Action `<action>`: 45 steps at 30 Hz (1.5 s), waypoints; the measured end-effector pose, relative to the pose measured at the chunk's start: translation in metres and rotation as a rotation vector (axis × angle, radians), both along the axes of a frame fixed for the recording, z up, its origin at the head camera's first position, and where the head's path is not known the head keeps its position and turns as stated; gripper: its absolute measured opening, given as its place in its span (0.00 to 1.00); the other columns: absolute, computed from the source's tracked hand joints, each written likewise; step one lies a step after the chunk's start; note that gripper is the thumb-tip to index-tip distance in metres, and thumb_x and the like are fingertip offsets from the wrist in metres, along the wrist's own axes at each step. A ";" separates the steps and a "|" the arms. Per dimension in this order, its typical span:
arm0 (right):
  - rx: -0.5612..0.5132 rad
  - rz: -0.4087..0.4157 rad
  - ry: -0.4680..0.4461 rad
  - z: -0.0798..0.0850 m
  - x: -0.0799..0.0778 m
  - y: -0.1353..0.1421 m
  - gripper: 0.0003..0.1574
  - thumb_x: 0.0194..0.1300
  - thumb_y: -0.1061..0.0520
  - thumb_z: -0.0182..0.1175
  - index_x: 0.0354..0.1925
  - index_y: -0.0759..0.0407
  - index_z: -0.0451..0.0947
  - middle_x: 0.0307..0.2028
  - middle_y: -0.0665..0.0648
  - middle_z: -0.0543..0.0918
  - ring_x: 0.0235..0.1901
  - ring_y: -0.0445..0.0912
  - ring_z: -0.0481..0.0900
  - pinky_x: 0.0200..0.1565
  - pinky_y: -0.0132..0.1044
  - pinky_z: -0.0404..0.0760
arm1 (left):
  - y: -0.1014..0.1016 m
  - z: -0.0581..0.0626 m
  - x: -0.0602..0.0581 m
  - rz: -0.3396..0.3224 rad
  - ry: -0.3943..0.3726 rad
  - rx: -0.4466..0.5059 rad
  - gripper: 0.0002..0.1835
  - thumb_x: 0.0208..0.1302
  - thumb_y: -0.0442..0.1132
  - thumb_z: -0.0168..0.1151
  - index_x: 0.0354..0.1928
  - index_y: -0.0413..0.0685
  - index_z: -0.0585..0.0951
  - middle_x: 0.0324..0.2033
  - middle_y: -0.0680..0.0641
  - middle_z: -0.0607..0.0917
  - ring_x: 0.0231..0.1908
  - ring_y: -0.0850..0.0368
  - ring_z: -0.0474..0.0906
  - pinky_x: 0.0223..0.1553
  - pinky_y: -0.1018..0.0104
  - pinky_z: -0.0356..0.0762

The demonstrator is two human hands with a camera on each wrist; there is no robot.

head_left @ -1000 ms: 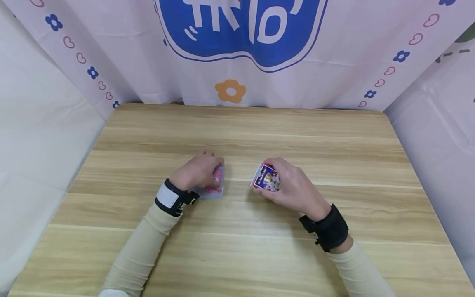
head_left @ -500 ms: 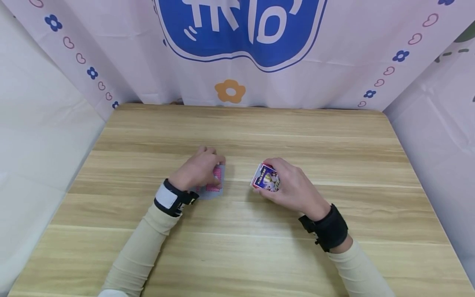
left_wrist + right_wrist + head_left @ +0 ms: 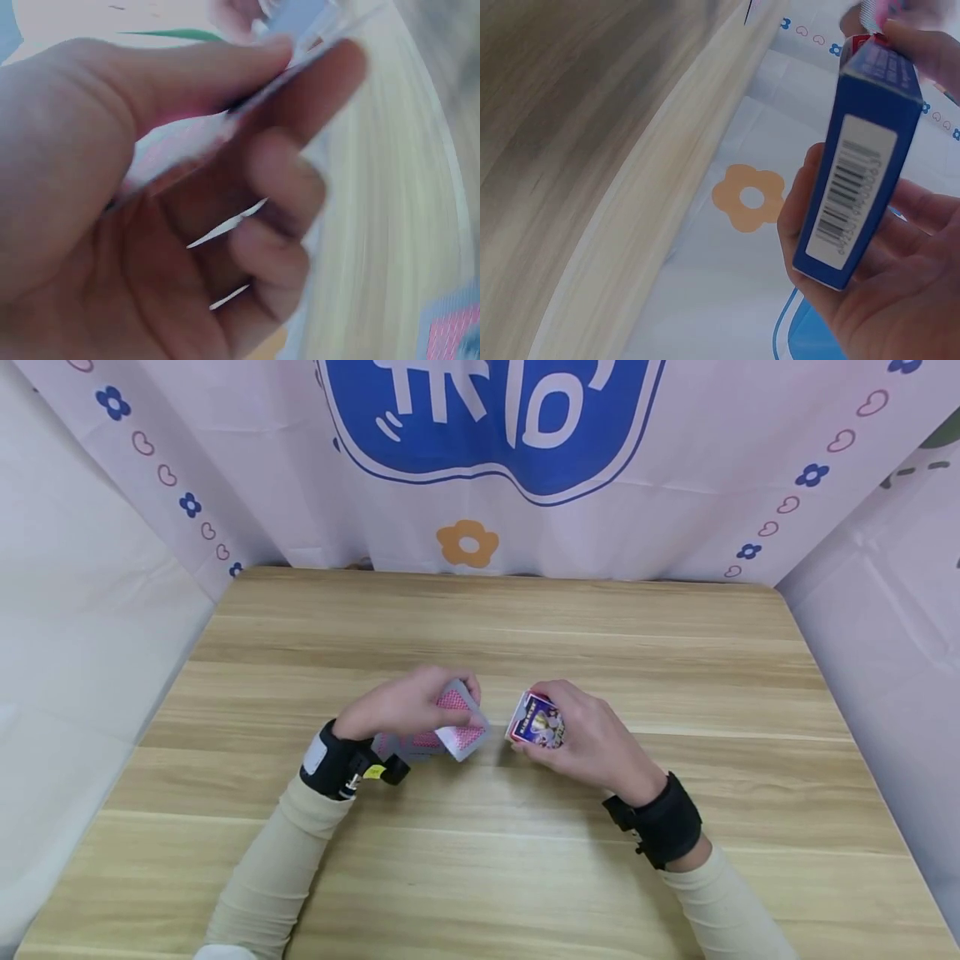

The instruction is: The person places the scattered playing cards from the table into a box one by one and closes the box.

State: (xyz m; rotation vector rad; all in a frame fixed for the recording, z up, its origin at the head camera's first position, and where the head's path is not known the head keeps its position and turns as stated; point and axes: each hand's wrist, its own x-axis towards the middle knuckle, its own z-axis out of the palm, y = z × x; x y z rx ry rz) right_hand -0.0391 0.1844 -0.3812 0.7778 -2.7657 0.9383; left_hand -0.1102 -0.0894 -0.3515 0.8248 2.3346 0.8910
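My left hand (image 3: pixel 408 703) pinches a playing card (image 3: pixel 461 742) with a red-patterned back and pale border, thumb on top and fingers beneath. In the left wrist view the held card shows as a thin slanted edge; I cannot tell whether it is a single one. More playing cards (image 3: pixel 422 745) lie face down on the table, partly hidden by that hand and wrist. To the right, my right hand (image 3: pixel 603 739) grips a small blue card box (image 3: pixel 540 723) by its sides. A barcode covers the side of the box (image 3: pixel 853 191) in the right wrist view.
The wooden table (image 3: pixel 480 877) runs back to a white curtain (image 3: pixel 570 539) with a blue emblem and an orange flower. White cloth walls stand at both sides. Each wrist wears a black strap with a camera.
The left hand has lifted a card off those on the table and moved it right, toward the box. The right hand and the box have stayed in place.
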 end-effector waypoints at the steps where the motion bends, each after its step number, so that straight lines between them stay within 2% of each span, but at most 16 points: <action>1: 0.002 0.004 0.005 0.000 0.000 0.000 0.44 0.57 0.43 0.80 0.63 0.62 0.75 0.52 0.59 0.86 0.42 0.46 0.85 0.43 0.40 0.87 | 0.001 0.001 0.001 0.022 -0.007 0.037 0.10 0.72 0.46 0.69 0.47 0.54 0.79 0.37 0.49 0.83 0.34 0.56 0.79 0.36 0.64 0.77; 5: 0.009 0.034 0.031 -0.001 -0.001 0.000 0.43 0.57 0.44 0.79 0.62 0.62 0.75 0.52 0.59 0.86 0.42 0.46 0.85 0.43 0.40 0.87 | 0.007 0.004 0.004 0.131 -0.059 0.159 0.13 0.71 0.46 0.70 0.53 0.55 0.79 0.38 0.48 0.82 0.35 0.52 0.78 0.36 0.63 0.77; 8: 0.005 0.057 0.041 -0.001 -0.001 0.001 0.42 0.56 0.46 0.79 0.61 0.63 0.75 0.51 0.58 0.86 0.42 0.45 0.84 0.43 0.39 0.87 | 0.013 0.002 0.005 0.196 -0.093 0.197 0.17 0.71 0.47 0.70 0.56 0.55 0.78 0.36 0.48 0.82 0.32 0.53 0.78 0.34 0.65 0.76; 14: 0.005 0.082 0.042 0.000 0.000 0.000 0.42 0.54 0.48 0.80 0.61 0.62 0.75 0.49 0.57 0.85 0.41 0.44 0.82 0.41 0.36 0.84 | 0.024 -0.006 0.007 0.247 -0.149 0.210 0.20 0.72 0.46 0.68 0.61 0.52 0.76 0.34 0.47 0.84 0.31 0.54 0.80 0.33 0.65 0.75; 18: 0.015 0.094 0.048 0.000 0.000 -0.001 0.42 0.53 0.49 0.80 0.61 0.62 0.76 0.50 0.57 0.85 0.41 0.44 0.82 0.41 0.36 0.84 | 0.029 -0.010 0.010 0.266 -0.139 0.242 0.21 0.73 0.44 0.66 0.64 0.50 0.74 0.34 0.47 0.83 0.30 0.55 0.79 0.31 0.66 0.73; 23: 0.015 0.071 0.058 0.001 0.001 -0.001 0.42 0.55 0.48 0.79 0.61 0.64 0.75 0.50 0.58 0.85 0.40 0.44 0.83 0.40 0.36 0.85 | 0.038 -0.014 0.017 0.317 -0.092 0.312 0.19 0.75 0.44 0.65 0.62 0.52 0.73 0.33 0.46 0.78 0.21 0.57 0.69 0.23 0.68 0.65; 26: 0.000 0.052 0.075 0.000 0.001 -0.001 0.41 0.55 0.49 0.79 0.61 0.64 0.75 0.49 0.58 0.85 0.40 0.44 0.83 0.39 0.36 0.85 | 0.045 -0.017 0.022 0.355 -0.050 0.332 0.19 0.75 0.47 0.65 0.61 0.51 0.73 0.34 0.48 0.74 0.19 0.59 0.64 0.24 0.67 0.64; 32: -0.012 0.044 0.101 -0.001 0.001 -0.001 0.40 0.56 0.49 0.78 0.60 0.65 0.76 0.50 0.60 0.86 0.40 0.45 0.84 0.39 0.37 0.85 | 0.059 -0.025 0.032 0.361 -0.078 0.335 0.18 0.79 0.49 0.59 0.62 0.50 0.71 0.20 0.53 0.70 0.18 0.59 0.62 0.23 0.68 0.61; 35: -0.015 0.023 0.109 0.000 0.000 0.000 0.40 0.55 0.50 0.78 0.60 0.66 0.75 0.49 0.60 0.86 0.38 0.45 0.84 0.37 0.36 0.85 | 0.057 -0.025 0.031 0.373 -0.098 0.370 0.18 0.83 0.53 0.51 0.62 0.50 0.71 0.28 0.52 0.78 0.26 0.57 0.71 0.29 0.66 0.68; 37: -0.020 -0.003 0.113 0.001 0.000 0.002 0.41 0.55 0.50 0.79 0.60 0.66 0.75 0.48 0.61 0.86 0.37 0.45 0.84 0.36 0.35 0.85 | 0.053 -0.022 0.029 0.397 -0.101 0.396 0.18 0.85 0.56 0.44 0.58 0.51 0.73 0.32 0.49 0.78 0.29 0.55 0.71 0.31 0.66 0.68; 40: -0.031 -0.045 0.120 0.002 -0.001 0.004 0.42 0.54 0.50 0.80 0.60 0.67 0.74 0.47 0.61 0.86 0.36 0.46 0.84 0.35 0.35 0.85 | 0.049 -0.018 0.028 0.427 -0.091 0.413 0.22 0.86 0.57 0.37 0.53 0.51 0.76 0.30 0.49 0.76 0.29 0.53 0.70 0.30 0.66 0.66; 42: -0.046 -0.059 0.119 0.002 -0.001 0.005 0.42 0.54 0.51 0.80 0.60 0.67 0.74 0.46 0.61 0.86 0.36 0.46 0.83 0.34 0.35 0.85 | 0.050 -0.019 0.029 0.411 -0.077 0.403 0.22 0.87 0.55 0.36 0.50 0.52 0.78 0.26 0.50 0.70 0.25 0.53 0.63 0.26 0.67 0.61; 45: -0.058 -0.049 0.117 0.003 -0.001 0.005 0.42 0.53 0.52 0.80 0.60 0.67 0.74 0.47 0.61 0.85 0.36 0.46 0.83 0.35 0.35 0.85 | 0.057 -0.021 0.031 0.357 -0.067 0.372 0.20 0.87 0.52 0.39 0.47 0.52 0.79 0.25 0.51 0.71 0.25 0.55 0.65 0.26 0.67 0.63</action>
